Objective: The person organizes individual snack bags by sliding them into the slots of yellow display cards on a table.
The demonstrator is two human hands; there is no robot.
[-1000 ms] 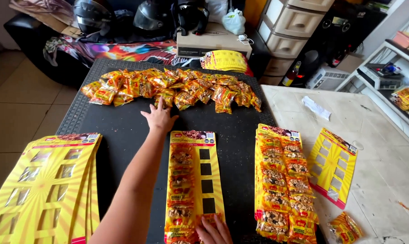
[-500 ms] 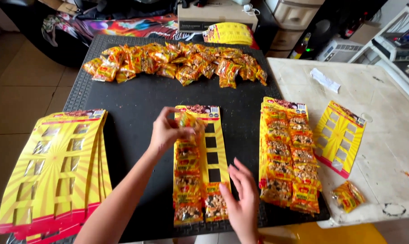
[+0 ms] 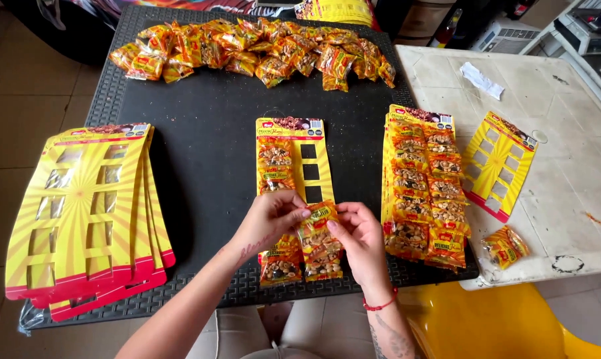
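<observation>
Left of the yellow display card with two columns of square slots, a fanned stack of empty yellow-and-red sunburst cards lies on the black ribbed rubber mat, every window in it bare. The display card itself sits mid-mat: its left column is filled with nut packets top to bottom, its right column shows three open slots above and packets below. Right over the card's lower half, the left hand and the right hand come together, fingers of both pinched on one small orange-and-yellow snack packet, held at the right column just under the last open slot.

Half a second ago the left hand was up near the card's top and the right hand down at its foot, well apart; now both have closed in on the packet.

Beyond the card's top edge, a long heap of loose orange snack packets stretches across the mat's far side. Right of the card, a fully loaded stack of cards rests at the mat's edge. Further right, on the worn white table, lie one empty yellow card and two stray packets. Tan tiled floor shows left of the mat, a yellow plastic seat below the table.
</observation>
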